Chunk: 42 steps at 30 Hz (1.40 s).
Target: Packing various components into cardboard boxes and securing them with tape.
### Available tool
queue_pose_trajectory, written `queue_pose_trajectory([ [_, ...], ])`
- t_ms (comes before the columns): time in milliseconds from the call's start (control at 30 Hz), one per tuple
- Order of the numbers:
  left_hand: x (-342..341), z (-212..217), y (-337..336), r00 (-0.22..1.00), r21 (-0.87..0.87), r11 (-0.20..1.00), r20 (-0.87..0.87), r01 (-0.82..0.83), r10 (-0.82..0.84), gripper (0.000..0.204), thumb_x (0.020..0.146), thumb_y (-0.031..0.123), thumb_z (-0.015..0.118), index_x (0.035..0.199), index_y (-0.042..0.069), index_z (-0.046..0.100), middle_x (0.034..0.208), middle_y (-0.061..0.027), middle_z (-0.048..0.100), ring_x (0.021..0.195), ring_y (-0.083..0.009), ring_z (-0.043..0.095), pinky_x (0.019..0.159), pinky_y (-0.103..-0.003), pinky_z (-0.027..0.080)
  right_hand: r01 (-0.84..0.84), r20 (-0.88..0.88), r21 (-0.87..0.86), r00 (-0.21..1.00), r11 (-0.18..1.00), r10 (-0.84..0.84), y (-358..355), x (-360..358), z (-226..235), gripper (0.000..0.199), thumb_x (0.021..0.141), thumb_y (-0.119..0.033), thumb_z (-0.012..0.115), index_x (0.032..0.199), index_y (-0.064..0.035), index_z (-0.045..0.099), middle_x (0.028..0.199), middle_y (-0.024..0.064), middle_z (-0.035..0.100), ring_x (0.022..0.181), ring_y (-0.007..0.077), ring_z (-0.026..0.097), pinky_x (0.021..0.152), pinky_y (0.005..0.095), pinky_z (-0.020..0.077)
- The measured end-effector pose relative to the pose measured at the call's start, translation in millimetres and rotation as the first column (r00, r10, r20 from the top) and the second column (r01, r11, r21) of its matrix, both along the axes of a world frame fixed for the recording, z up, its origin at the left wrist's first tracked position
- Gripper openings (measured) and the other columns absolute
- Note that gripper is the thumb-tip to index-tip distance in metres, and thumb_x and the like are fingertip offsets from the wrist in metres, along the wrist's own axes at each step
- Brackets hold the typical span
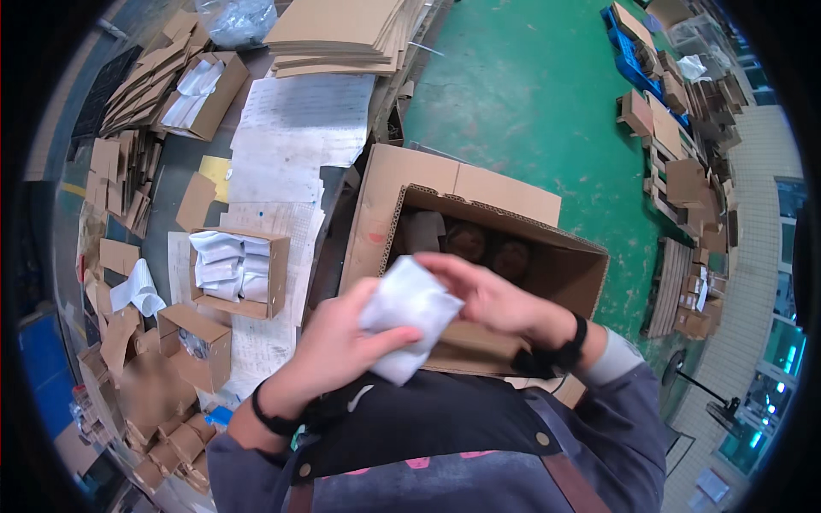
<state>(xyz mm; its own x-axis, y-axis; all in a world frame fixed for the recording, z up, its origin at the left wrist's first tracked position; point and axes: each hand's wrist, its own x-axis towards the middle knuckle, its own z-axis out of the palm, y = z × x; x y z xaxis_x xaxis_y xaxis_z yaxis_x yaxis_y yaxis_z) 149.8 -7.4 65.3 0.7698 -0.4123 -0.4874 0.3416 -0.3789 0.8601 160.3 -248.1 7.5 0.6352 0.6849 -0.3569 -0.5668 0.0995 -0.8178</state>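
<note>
Both of my hands hold a white foam-wrapped packet [409,315] close to my chest. My left hand [335,346] grips it from below and the left. My right hand [489,295] lies over its top right edge with the fingers curled. Right behind the packet stands a large open cardboard box [547,256] on the floor, with dark round items [489,246] and a pale wrapped piece [424,231] inside.
A workbench at the left carries a small open box of white wrapped packets [233,270], another small box [197,344], paper sheets [295,128], folded cardboard blanks [137,85] and stacked cardboard sheets [342,34]. Green floor [530,103] lies beyond; pallets and boxes [684,171] line the right.
</note>
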Motion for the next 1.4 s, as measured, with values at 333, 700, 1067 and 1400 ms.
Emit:
queue_pose_trajectory([
  [333, -3, -32, -33, 0.984, -0.010, 0.985, -0.047, 0.172, -0.172, 0.080, 0.079, 0.031, 0.074, 0.137, 0.002, 0.027, 0.103, -0.0268, 0.062, 0.099, -0.0386, 0.062, 0.089, -0.040, 0.047, -0.030, -0.086, -0.777, 0.995, 0.629, -0.058, -91, 10, -160, 0.043, 0.078, -0.028, 0.071, 0.111, -0.0023, 0.061, 0.092, 0.0082, 0.066, 0.073, 0.0153, 0.064, 0.060, 0.0295, 0.0492],
  [700, -3, -92, -98, 0.981, -0.141, 0.974, 0.109, 0.176, -0.162, 0.067, 0.094, 0.026, 0.054, 0.141, -0.002, 0.014, 0.124, -0.0267, 0.046, 0.119, -0.0374, 0.048, 0.098, -0.041, 0.039, 0.061, 0.055, -0.316, 0.997, 0.947, -0.046, -44, -39, -11, 0.044, 0.071, -0.023, 0.080, 0.103, 0.0015, 0.061, 0.090, 0.0076, 0.064, 0.085, 0.0130, 0.059, 0.076, 0.0296, 0.0491],
  [1067, 10, -23, 13, 0.898, -0.437, 0.862, -0.220, 0.257, -0.380, 0.044, 0.095, 0.026, 0.054, 0.128, -0.002, 0.046, 0.123, -0.0150, 0.055, 0.113, -0.0212, 0.055, 0.093, -0.033, 0.045, 0.273, 0.282, -0.953, 0.958, 0.135, 0.052, -175, -29, -246, 0.043, 0.073, -0.032, 0.072, 0.104, -0.0025, 0.065, 0.096, 0.0160, 0.068, 0.085, 0.0284, 0.066, 0.074, 0.0353, 0.0524],
  [1400, -32, -73, 228, 0.760, 0.530, 0.545, 0.456, -0.650, 0.463, 0.026, 0.089, 0.022, 0.060, 0.100, -0.002, 0.061, 0.084, -0.0122, 0.065, 0.078, -0.0250, 0.063, 0.069, -0.033, 0.048, -0.395, -0.237, -0.313, 0.913, 0.864, 0.331, 48, 38, 87, 0.024, 0.097, -0.015, 0.050, 0.105, 0.0039, 0.061, 0.088, 0.0101, 0.067, 0.069, 0.0148, 0.065, 0.059, 0.0338, 0.0508],
])
